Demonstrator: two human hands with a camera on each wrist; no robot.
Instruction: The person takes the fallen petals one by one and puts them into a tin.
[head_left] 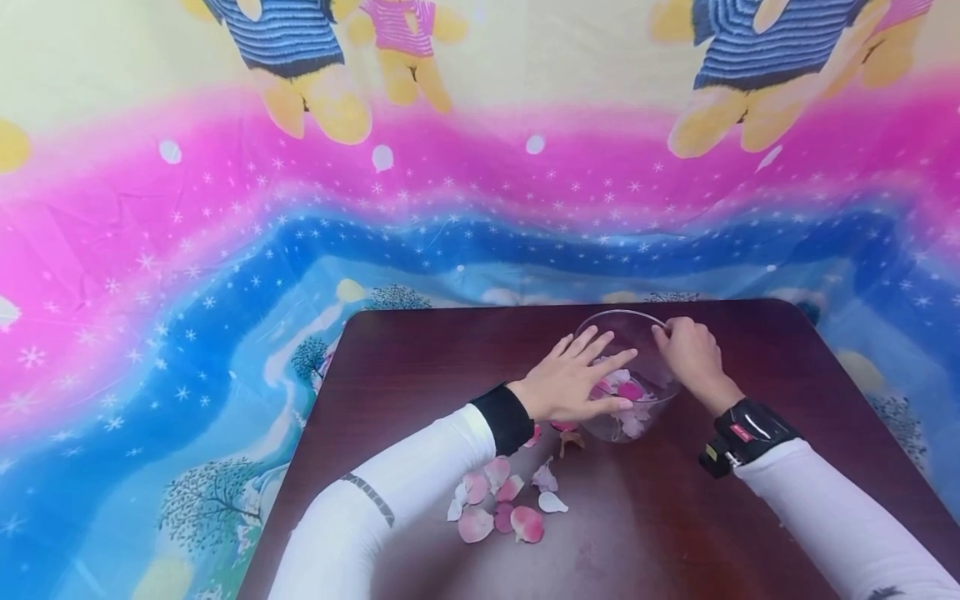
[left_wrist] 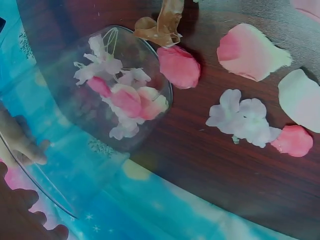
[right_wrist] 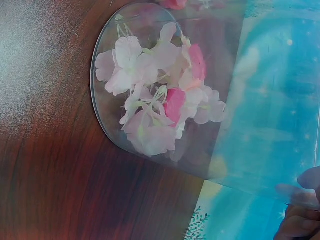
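Apparently, the work is only partly done. Loose pink and white petals are gathered at the bottom of the clear bowl, which is set near the far edge of the dark table. Its rim is gripped on the right by the right hand, whose fingers are curled in around it. The left hand is held across the bowl's left side with its fingers straight and spread; nothing is seen gripped in it, and whether the rim is touched cannot be told. Outside, a scatter of petals is left on the tabletop, along with a pale flower and a curled brown piece close beside the bowl. By that measure, a fair share is judged to remain ungathered.
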